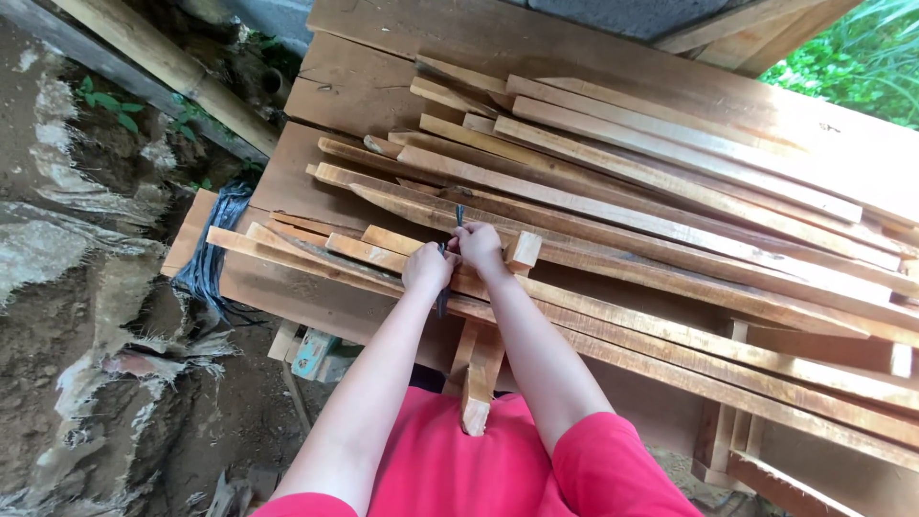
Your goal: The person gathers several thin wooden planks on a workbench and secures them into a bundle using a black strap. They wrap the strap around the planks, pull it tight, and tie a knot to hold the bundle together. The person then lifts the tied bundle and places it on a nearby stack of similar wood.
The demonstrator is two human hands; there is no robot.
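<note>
Two hands meet at the near edge of a wooden table [364, 96] heaped with long, rough-sawn slats [670, 191]. The left hand [427, 268] is curled shut around the dark handle of a thin tool [458, 218], whose slim tip pokes up just past the knuckles. The right hand [479, 245] sits touching it, fingers [466, 235] folded down onto the same tool and onto the slat [383, 257] beneath, just beside a short wooden block [524, 251]. What kind of tool it is I cannot tell; most of it is hidden by the hands. The slat under the hands looks whole and uncut, and none of the other slats shows a visible mark or notch, so the work seems to be at an early stage, with the whole pile left. A dark bundle of strapping [215, 244] hangs off the table's left end above the dirt ground [57, 383].
</note>
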